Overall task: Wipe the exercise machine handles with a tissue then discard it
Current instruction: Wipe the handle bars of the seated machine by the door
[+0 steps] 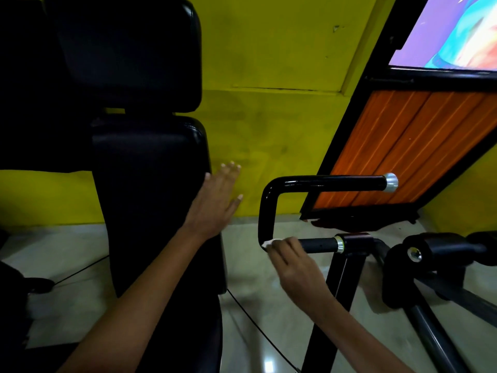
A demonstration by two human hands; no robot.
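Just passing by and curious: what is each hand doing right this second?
Left hand: open, fingers straight, holding nothing.
Right hand: closed on a white tissue, pressing it against the lower handle.

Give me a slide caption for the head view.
Right hand wiping the U-shaped handle with a tissue.

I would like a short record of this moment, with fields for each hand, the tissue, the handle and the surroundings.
left hand: the left hand is open, fingers straight, beside the black seat back
right hand: the right hand holds the tissue on the lower bar
tissue: white, pressed at the lower bend of the handle
handle: black U-shaped tube with silver end caps
surroundings: yellow wall, shiny floor
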